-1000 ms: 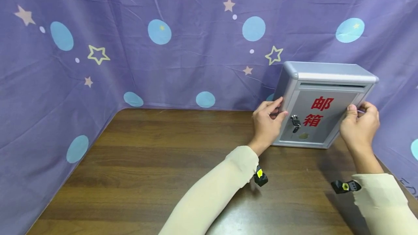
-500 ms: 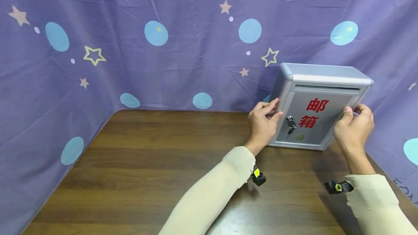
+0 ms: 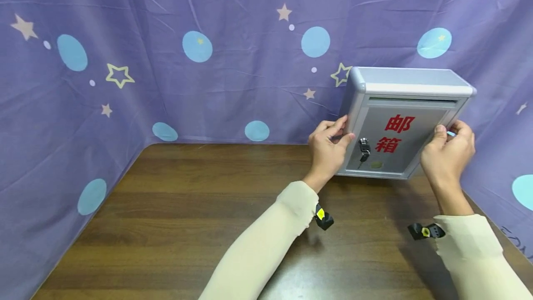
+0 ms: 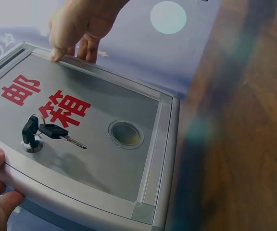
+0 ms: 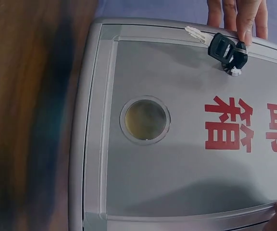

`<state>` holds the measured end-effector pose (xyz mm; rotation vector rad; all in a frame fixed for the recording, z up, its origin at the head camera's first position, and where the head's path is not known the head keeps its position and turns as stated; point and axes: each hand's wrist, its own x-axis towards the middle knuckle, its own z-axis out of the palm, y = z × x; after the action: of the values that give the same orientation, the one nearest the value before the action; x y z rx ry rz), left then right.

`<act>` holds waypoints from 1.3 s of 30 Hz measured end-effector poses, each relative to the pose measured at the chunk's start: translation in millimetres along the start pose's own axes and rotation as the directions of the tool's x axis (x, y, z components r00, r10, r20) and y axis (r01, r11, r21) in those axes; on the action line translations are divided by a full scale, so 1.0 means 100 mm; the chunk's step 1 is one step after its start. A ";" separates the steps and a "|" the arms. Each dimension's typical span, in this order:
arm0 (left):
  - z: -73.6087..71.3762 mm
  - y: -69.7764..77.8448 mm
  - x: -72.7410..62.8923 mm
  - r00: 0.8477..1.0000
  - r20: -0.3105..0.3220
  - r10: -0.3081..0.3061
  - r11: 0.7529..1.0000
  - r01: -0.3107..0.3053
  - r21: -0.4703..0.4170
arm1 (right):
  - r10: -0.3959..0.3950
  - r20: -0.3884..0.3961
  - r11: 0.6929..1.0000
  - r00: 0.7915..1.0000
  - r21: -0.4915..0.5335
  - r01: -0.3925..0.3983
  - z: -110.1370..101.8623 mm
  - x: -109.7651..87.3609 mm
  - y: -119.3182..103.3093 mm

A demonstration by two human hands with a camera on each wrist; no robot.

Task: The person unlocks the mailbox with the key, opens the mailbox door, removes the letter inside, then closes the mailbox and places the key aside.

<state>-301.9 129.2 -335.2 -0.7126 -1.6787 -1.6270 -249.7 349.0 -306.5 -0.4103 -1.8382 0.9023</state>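
A silver-grey mailbox (image 3: 410, 147), with red characters on its door and a slot below its top edge, is held between both hands at the right of the head view. My left hand (image 3: 328, 149) grips its left side, thumb on the front frame and fingers behind. The right hand (image 3: 449, 154) grips the opposite side the same way. Two black-headed keys (image 4: 53, 130) on a ring hang at the door lock (image 4: 32, 145), one of them in the lock. A round window (image 5: 145, 120) lies low on the door. The mailbox's back is hidden.
Beneath is a brown wooden table (image 3: 200, 226). A purple cloth (image 3: 233, 87) with stars and blue dots hangs behind it and along both sides. Black straps (image 3: 324, 219) with yellow marks sit at both cuffs.
Both hands have raised the mailbox a little and shifted it slightly left in the head view. The keys have swung. The grip of both hands stays the same.
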 end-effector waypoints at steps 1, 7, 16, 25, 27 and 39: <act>-0.02 0.01 0.02 1.000 0.000 0.005 1.000 -0.005 0.004 | -0.002 -0.002 1.000 1.000 0.003 0.002 0.00 0.00 -0.02; -0.15 0.05 0.10 1.000 0.004 0.013 1.000 -0.013 -0.021 | -0.008 0.000 1.000 1.000 0.012 0.008 0.04 -0.01 -0.18; -0.46 0.13 0.32 0.999 0.032 0.029 0.999 -0.028 -0.024 | 0.003 0.034 0.999 0.999 0.052 -0.005 0.13 -0.06 -0.45; -0.86 0.17 0.47 0.999 0.027 0.043 0.998 -0.044 0.039 | -0.083 0.049 0.988 0.995 0.132 0.076 0.26 -0.19 -0.74; -0.93 0.18 0.51 0.999 0.025 0.042 0.997 -0.043 0.059 | -0.104 0.054 0.985 0.993 0.140 0.096 0.29 -0.20 -0.79; -1.06 0.21 0.56 0.999 0.037 -0.028 0.998 0.026 0.055 | -0.188 0.074 0.968 0.979 0.181 0.173 0.33 -0.22 -0.80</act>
<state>-309.2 20.6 -280.3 -0.7007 -1.7593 -1.5893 -260.4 268.8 -268.5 -0.0919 -1.8271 0.9584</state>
